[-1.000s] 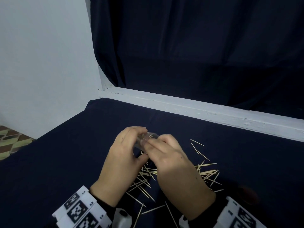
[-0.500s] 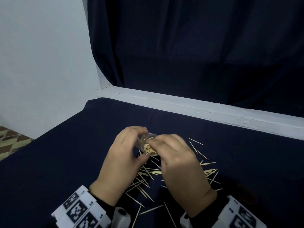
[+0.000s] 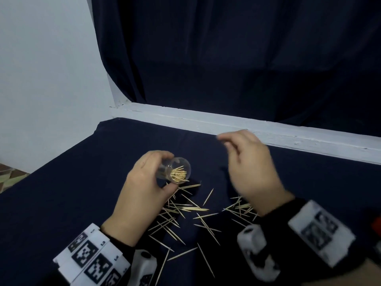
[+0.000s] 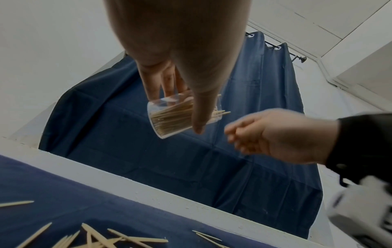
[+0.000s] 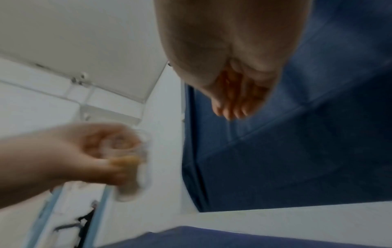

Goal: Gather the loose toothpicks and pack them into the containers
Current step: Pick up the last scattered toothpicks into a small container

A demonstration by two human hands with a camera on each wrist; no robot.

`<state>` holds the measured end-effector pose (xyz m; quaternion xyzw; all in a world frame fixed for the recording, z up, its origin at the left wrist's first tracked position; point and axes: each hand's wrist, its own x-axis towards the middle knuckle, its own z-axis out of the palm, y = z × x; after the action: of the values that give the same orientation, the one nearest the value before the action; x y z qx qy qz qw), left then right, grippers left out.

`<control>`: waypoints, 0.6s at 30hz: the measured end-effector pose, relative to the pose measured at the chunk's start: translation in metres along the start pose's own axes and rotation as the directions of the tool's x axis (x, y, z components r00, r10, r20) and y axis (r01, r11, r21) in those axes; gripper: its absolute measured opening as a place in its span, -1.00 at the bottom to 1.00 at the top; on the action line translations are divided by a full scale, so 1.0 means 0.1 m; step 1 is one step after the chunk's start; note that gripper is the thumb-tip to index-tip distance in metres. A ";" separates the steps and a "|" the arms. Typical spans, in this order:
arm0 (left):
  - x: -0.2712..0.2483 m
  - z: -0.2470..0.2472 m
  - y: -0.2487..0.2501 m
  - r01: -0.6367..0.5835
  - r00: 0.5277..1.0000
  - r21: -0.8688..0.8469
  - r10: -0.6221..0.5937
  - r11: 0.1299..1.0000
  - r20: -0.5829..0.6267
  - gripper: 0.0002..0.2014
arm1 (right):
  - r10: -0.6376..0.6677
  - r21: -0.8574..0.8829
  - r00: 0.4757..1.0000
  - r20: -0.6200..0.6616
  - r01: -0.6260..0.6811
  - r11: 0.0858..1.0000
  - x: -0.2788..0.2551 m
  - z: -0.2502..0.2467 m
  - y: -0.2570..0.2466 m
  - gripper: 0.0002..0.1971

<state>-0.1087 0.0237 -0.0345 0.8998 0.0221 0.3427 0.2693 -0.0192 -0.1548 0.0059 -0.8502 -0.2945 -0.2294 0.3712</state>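
Your left hand [image 3: 144,188] curled round the cup [image 3: 175,170] of toothpicks [image 3: 179,174], your blurred right hand [image 3: 250,166] seemingly loose, holding nothing.

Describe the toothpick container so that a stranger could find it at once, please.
On the dark blue table cloth, look above the scattered loose toothpicks. The left hand holds a small clear container, tilted; unlike the loose ones, its toothpicks sit bundled inside.

Loose toothpicks [image 3: 185,211] lie on the table [image 3: 61,193] below both hands.
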 end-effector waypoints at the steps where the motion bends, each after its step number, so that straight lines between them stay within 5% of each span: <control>1: -0.01 -0.01 -0.01 0.009 1.000 0.000 -0.009 1.000 0.006 -0.51 | 0.138 -0.082 0.986 0.097 -0.130 0.988 0.12 -0.03 0.15 -0.71; 4: -0.04 -0.02 -0.02 0.040 0.999 0.004 -0.040 0.999 0.035 -0.51 | 0.448 -0.426 0.812 0.374 -0.278 0.861 0.37 0.06 0.64 -0.58; 9: -0.05 -0.03 -0.05 0.048 0.998 0.001 -0.048 0.999 0.035 -0.53 | 0.573 -0.678 0.588 0.571 -0.056 0.733 0.42 0.41 1.07 -0.32; 15: -0.04 -0.03 -0.06 0.069 0.997 0.021 -0.070 0.997 0.041 -0.55 | 0.554 -0.668 0.537 0.636 0.023 0.744 0.44 0.59 1.21 -0.42; 18: -0.03 -0.01 -0.06 0.065 0.997 0.032 -0.066 0.997 0.050 -0.54 | 0.521 -0.635 0.489 0.700 0.092 0.767 0.46 0.60 1.20 -0.70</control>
<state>-0.1107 0.0284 -0.0381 0.9109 0.0500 0.3104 0.2671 0.1048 -0.1596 -0.0624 -0.9510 -0.2322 0.1872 -0.0819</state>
